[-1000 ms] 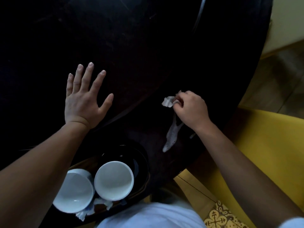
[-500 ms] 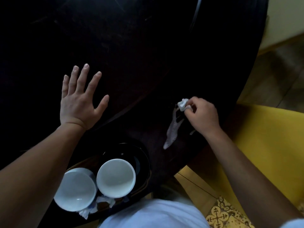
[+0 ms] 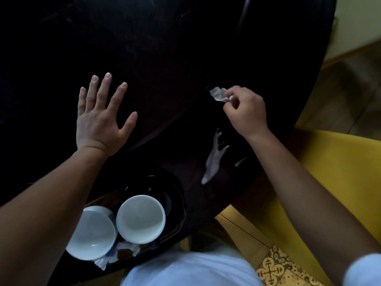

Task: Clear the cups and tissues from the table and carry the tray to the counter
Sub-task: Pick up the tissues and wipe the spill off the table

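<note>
Our right hand (image 3: 245,110), right of centre in the frame, pinches a crumpled tissue (image 3: 219,93) between its fingers (image 3: 231,98), the wad sticking out toward upper left, over the dark bench (image 3: 165,48). Our left hand (image 3: 101,118) lies flat on the bench at centre left, fingers straight and spread, holding nothing. We judge the drop-off lies down and to the left of the right hand: the tray (image 3: 175,219) with two white cups (image 3: 141,218) and other tissues (image 3: 127,247) sits at lower centre, nearer the left hand, while a pale streak (image 3: 213,162) lies on the bench between.
</note>
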The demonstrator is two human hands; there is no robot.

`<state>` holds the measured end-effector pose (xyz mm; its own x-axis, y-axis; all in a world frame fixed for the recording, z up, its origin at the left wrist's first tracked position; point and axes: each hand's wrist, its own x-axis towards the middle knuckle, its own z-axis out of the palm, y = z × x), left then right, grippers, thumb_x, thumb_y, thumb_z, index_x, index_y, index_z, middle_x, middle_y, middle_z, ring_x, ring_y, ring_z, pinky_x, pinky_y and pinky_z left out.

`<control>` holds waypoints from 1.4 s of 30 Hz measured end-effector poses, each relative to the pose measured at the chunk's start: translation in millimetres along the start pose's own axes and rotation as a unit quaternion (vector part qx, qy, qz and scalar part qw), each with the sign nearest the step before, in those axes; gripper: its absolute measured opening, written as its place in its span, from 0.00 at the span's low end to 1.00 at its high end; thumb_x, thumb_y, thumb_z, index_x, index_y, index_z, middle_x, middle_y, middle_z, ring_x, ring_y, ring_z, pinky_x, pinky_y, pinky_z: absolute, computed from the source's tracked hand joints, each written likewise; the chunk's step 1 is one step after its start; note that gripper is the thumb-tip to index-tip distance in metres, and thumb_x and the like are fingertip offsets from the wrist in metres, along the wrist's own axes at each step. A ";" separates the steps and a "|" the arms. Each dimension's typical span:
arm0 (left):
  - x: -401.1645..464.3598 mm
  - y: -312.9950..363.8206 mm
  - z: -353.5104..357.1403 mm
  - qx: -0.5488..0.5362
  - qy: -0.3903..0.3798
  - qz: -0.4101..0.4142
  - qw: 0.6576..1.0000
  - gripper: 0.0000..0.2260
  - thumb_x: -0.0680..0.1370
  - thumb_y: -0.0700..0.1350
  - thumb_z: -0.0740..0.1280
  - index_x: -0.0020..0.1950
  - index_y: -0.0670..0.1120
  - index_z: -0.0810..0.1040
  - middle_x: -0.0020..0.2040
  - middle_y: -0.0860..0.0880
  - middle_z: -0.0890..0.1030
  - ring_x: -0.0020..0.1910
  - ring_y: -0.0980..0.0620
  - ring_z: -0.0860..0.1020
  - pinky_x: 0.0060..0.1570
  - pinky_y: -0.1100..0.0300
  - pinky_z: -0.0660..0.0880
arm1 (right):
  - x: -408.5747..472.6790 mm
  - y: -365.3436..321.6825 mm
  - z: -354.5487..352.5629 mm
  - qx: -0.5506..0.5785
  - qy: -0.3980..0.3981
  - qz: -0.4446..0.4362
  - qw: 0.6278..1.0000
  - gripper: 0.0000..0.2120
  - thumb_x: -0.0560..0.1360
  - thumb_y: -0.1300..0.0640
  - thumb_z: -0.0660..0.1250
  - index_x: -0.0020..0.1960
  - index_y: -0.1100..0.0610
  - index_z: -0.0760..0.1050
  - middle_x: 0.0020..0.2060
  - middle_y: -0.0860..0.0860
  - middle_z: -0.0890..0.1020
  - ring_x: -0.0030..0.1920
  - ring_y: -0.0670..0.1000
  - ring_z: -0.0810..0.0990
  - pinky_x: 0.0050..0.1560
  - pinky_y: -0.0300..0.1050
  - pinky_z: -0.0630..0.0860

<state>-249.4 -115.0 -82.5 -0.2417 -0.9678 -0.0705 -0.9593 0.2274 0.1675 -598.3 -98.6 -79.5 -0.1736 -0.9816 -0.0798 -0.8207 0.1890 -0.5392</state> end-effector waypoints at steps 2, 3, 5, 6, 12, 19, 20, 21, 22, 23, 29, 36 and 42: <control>1.7 2.9 0.7 0.000 0.003 -0.004 1.000 0.32 0.81 0.63 0.54 0.83 0.53 0.56 0.84 0.47 0.50 0.83 0.44 0.46 0.81 0.44 0.43 | 4.1 -2.3 11.8 -0.024 -0.046 -0.013 0.999 0.08 0.73 0.56 0.64 0.49 0.54 0.80 0.41 0.49 0.79 0.42 0.53 0.79 0.41 0.48 0.76; 2.6 4.4 1.3 0.001 0.004 -0.004 1.000 0.32 0.81 0.63 0.54 0.83 0.53 0.56 0.84 0.47 0.50 0.83 0.43 0.46 0.80 0.44 0.43 | 2.5 -3.2 16.4 -0.039 -0.067 -0.015 0.997 0.08 0.74 0.55 0.64 0.49 0.55 0.79 0.40 0.49 0.78 0.43 0.54 0.79 0.41 0.47 0.74; 4.6 6.7 2.1 0.001 0.004 -0.006 1.000 0.32 0.81 0.63 0.55 0.83 0.53 0.57 0.84 0.47 0.51 0.83 0.43 0.46 0.81 0.44 0.43 | -8.2 -4.1 22.4 -0.055 -0.091 -0.015 0.994 0.07 0.74 0.54 0.64 0.47 0.56 0.79 0.39 0.48 0.75 0.42 0.54 0.79 0.39 0.44 0.70; 5.5 7.6 2.4 0.003 0.003 -0.008 1.000 0.32 0.81 0.63 0.55 0.83 0.53 0.57 0.84 0.47 0.50 0.83 0.43 0.46 0.81 0.44 0.43 | -17.6 -4.5 23.7 -0.058 -0.102 -0.019 0.993 0.07 0.75 0.54 0.64 0.46 0.56 0.78 0.39 0.48 0.75 0.41 0.55 0.79 0.38 0.44 0.68; 6.3 10.5 3.3 0.003 0.004 -0.011 1.000 0.32 0.82 0.63 0.54 0.83 0.53 0.56 0.84 0.47 0.50 0.83 0.44 0.46 0.81 0.43 0.44 | -71.0 -0.6 17.7 -0.037 -0.161 -0.039 0.986 0.04 0.75 0.54 0.65 0.47 0.53 0.78 0.42 0.47 0.79 0.42 0.51 0.80 0.40 0.44 0.72; 6.1 7.7 2.1 0.005 -0.002 -0.008 1.000 0.31 0.82 0.63 0.55 0.83 0.53 0.56 0.84 0.46 0.50 0.83 0.43 0.46 0.80 0.43 0.43 | -31.4 -1.4 10.4 -0.005 -0.077 -0.013 0.997 0.07 0.74 0.57 0.65 0.52 0.54 0.76 0.42 0.48 0.79 0.41 0.50 0.79 0.40 0.45 0.73; 5.9 7.8 1.9 0.004 -0.001 -0.008 1.000 0.31 0.82 0.62 0.55 0.83 0.53 0.56 0.84 0.46 0.50 0.83 0.43 0.46 0.80 0.43 0.43 | -30.3 -1.4 12.8 -0.022 -0.091 -0.017 0.995 0.06 0.74 0.57 0.64 0.51 0.55 0.76 0.42 0.48 0.79 0.42 0.51 0.79 0.40 0.45 0.73; 6.0 8.2 1.6 0.003 -0.001 -0.008 1.000 0.31 0.82 0.62 0.55 0.83 0.53 0.56 0.84 0.46 0.50 0.83 0.43 0.46 0.80 0.43 0.43 | -32.2 -0.9 15.4 -0.035 -0.103 -0.022 0.994 0.06 0.75 0.56 0.64 0.50 0.55 0.77 0.43 0.49 0.79 0.42 0.52 0.79 0.40 0.45 0.72; 6.3 8.7 1.6 0.003 -0.001 -0.009 1.000 0.31 0.82 0.62 0.55 0.83 0.53 0.56 0.84 0.47 0.50 0.83 0.43 0.46 0.80 0.43 0.43 | -36.8 -0.5 17.2 -0.039 -0.110 -0.026 0.993 0.06 0.75 0.56 0.63 0.49 0.55 0.77 0.43 0.49 0.78 0.42 0.53 0.79 0.40 0.45 0.72; 6.8 9.0 1.5 0.004 -0.001 -0.011 1.000 0.31 0.82 0.63 0.55 0.83 0.53 0.56 0.84 0.47 0.50 0.83 0.43 0.46 0.80 0.44 0.42 | -44.3 -0.4 18.7 -0.036 -0.117 -0.030 0.992 0.06 0.75 0.56 0.63 0.49 0.55 0.77 0.43 0.49 0.78 0.42 0.53 0.79 0.40 0.45 0.73; 8.1 11.6 2.0 0.004 0.001 -0.012 1.000 0.31 0.82 0.63 0.55 0.83 0.53 0.56 0.84 0.47 0.50 0.83 0.43 0.46 0.80 0.44 0.42 | -79.7 5.8 11.6 -0.030 -0.167 -0.057 0.984 0.05 0.76 0.56 0.64 0.48 0.54 0.77 0.43 0.47 0.78 0.42 0.50 0.79 0.40 0.44 0.74; 9.4 13.8 1.9 -0.001 0.000 -0.014 1.000 0.31 0.82 0.63 0.55 0.83 0.53 0.56 0.84 0.46 0.50 0.83 0.43 0.46 0.80 0.43 0.43 | -46.2 18.9 -7.3 -0.041 -0.057 -0.033 0.997 0.04 0.74 0.58 0.64 0.46 0.56 0.77 0.41 0.49 0.78 0.39 0.50 0.76 0.39 0.44 0.70; 9.0 14.3 1.5 -0.013 0.009 -0.011 1.000 0.31 0.82 0.62 0.56 0.83 0.53 0.57 0.84 0.46 0.51 0.83 0.42 0.47 0.80 0.43 0.43 | -67.8 83.1 -67.0 -0.091 -0.001 0.032 0.995 0.02 0.74 0.62 0.66 0.44 0.59 0.76 0.40 0.55 0.80 0.39 0.57 0.77 0.36 0.52 0.72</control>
<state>-265.5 -120.3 -82.2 -0.2172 -0.9745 -0.0565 -0.9603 0.2029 0.1913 -691.2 -14.4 -62.8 -0.2275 -0.9675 -0.1103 -0.8928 0.2524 -0.3731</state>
